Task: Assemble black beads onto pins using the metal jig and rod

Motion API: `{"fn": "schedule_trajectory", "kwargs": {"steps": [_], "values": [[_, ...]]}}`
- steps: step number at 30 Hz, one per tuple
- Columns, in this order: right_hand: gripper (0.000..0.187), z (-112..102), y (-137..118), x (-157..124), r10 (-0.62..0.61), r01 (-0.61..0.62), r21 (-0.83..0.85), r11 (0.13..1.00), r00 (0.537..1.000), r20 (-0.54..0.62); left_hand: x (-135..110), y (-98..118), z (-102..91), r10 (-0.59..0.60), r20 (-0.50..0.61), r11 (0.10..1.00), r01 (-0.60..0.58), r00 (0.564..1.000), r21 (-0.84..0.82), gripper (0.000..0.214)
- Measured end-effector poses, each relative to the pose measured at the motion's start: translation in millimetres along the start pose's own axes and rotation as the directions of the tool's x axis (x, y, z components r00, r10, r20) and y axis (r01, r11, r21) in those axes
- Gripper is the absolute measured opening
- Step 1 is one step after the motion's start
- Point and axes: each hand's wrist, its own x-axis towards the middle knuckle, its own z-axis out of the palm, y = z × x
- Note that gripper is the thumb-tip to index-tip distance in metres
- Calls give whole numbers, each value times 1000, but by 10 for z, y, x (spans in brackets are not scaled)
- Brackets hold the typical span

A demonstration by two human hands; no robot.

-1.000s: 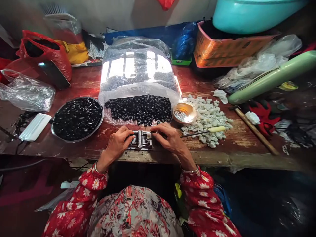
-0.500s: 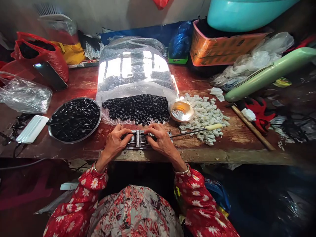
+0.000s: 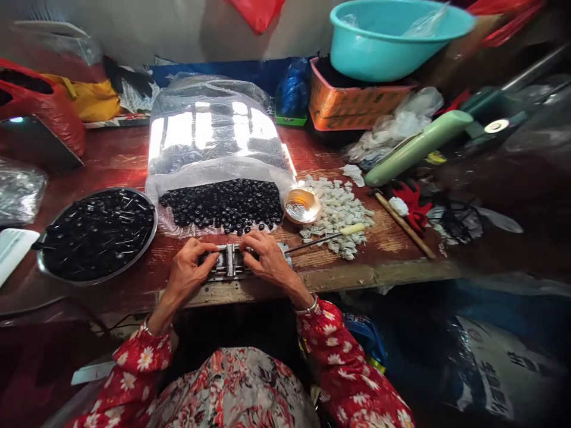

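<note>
A small metal jig (image 3: 230, 261) with a raised crossbar and side rods lies at the table's front edge. Its lever reaches right to a pale yellow handle (image 3: 352, 229). At the jig's left end, my left hand (image 3: 190, 270) pinches a small black part, mostly hidden by the fingers. My right hand (image 3: 270, 261) bends over the right end, thumb and fingers closed on a small dark piece I can barely see. Just behind the jig, small round black parts (image 3: 227, 205) spill from a clear plastic bag (image 3: 214, 154).
To the left stands a round metal tray (image 3: 154, 229) of black parts with metal pins. A small bowl (image 3: 303, 206) sits beside a pile of whitish pieces (image 3: 336, 205). Further right lie a hammer (image 3: 404, 226) and a green cylinder (image 3: 419, 148). An orange basket (image 3: 357, 107) carries a turquoise basin (image 3: 388, 53).
The view has swung to the right, so the table's things appear further left. Both hands stay at the two ends of the jig, with little change in their grip.
</note>
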Motion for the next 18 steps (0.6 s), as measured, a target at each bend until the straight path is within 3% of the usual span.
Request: {"fn": "schedule_trajectory", "kwargs": {"steps": [3,6,10,12,14,18], "values": [[11,-117,32,-37,-52,56,111,992,998,-34,0,-10,-8,14,-4,1000,-15,1000,-23,20],[13,-351,143,-50,-11,35,152,988,988,-156,-11,-26,-1,33,-20,999,-34,999,-43,20],[19,-765,509,66,174,-219,-102,970,927,-332,-19,-78,14,61,-42,996,-64,997,-65,20],[22,-934,724,179,312,-405,-333,851,902,-300,-15,-99,18,76,-53,995,-79,996,-67,20],[24,-1038,895,303,443,-489,-483,726,870,-215,-11,-106,19,80,-56,994,-84,995,-66,20],[21,-1067,1042,494,527,-498,-542,677,842,-115,-12,-89,16,85,-66,994,-90,994,-67,19]]}}
